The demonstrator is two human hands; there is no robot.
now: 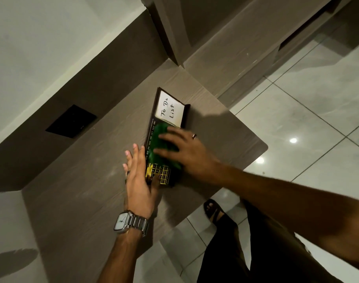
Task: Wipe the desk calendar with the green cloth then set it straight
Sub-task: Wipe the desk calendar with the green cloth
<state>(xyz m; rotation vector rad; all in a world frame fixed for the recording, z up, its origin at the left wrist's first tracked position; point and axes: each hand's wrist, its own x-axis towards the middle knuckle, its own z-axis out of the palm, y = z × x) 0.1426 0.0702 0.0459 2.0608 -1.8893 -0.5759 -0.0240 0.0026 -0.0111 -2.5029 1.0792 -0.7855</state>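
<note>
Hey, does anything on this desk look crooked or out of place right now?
Yes: the desk calendar sits skewed, its long sides parallel to none of the desk edges. The right hand presses the green cloth on it; the left hand braces its side. No spills or damage visible.

Desk calendar (170, 111) flat on the desk (82, 190), cloth (161, 129) on it under the right grip (186, 152), left grip (138, 180) against its left edge

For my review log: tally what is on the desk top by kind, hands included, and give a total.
Desk calendar: 1
Green cloth: 1
To Do List pad: 1
Hands: 2, the left hand and the right hand
Total: 5
</note>
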